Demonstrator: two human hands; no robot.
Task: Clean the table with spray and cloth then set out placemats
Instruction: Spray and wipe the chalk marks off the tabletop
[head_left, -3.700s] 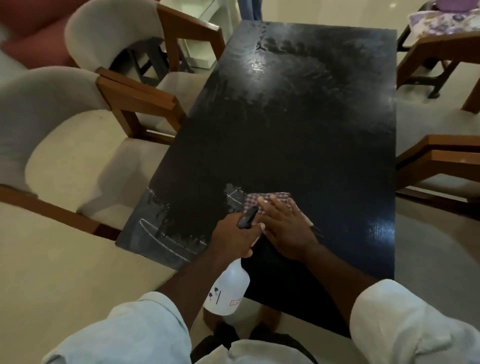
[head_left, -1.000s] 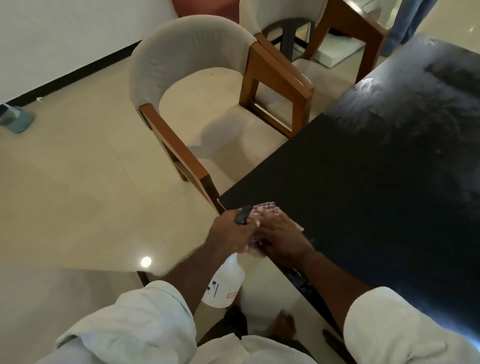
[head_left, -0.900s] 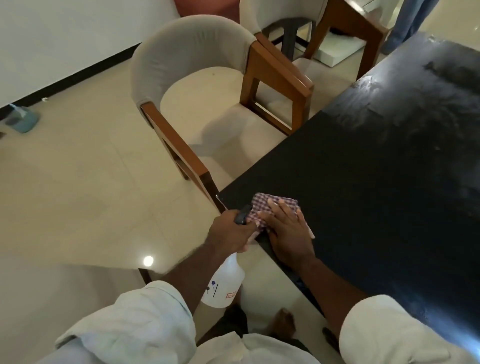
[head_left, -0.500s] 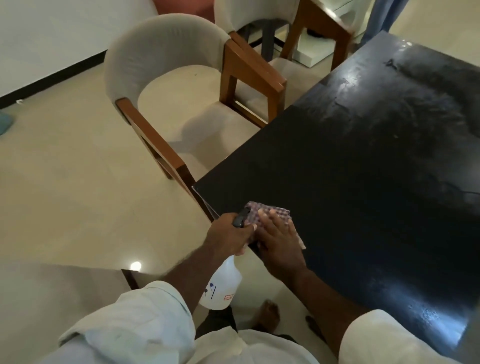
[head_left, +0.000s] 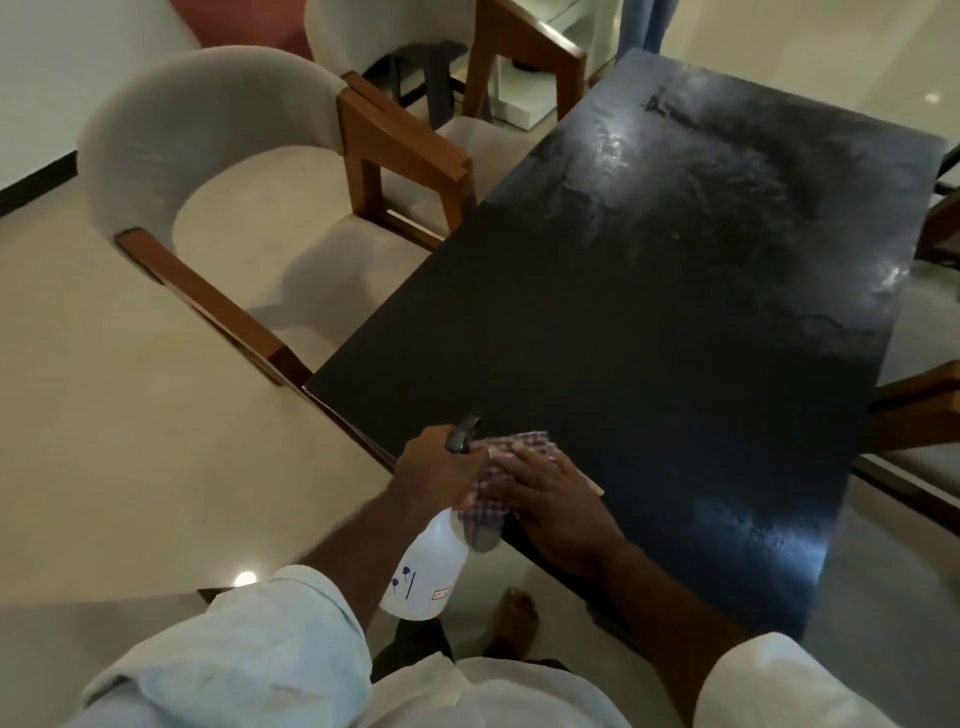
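Two hands meet at the near edge of the black tabletop (head_left: 649, 338), close to its left corner. The left hand (head_left: 441, 462) has its grip clamped round the neck of a white spray bottle (head_left: 426, 571), whose body hangs below the tabletop's edge, above the floor (head_left: 130, 441). The right hand (head_left: 550, 499) lies flat, fingers straight, its grip apart, pressing a checked cloth (head_left: 519, 447) onto the tabletop. Part of the cloth droops over the near edge. Pale smeared streaks glisten at the far end. A grey padded chair (head_left: 208, 156) with wooden arms stands just beside the left edge.
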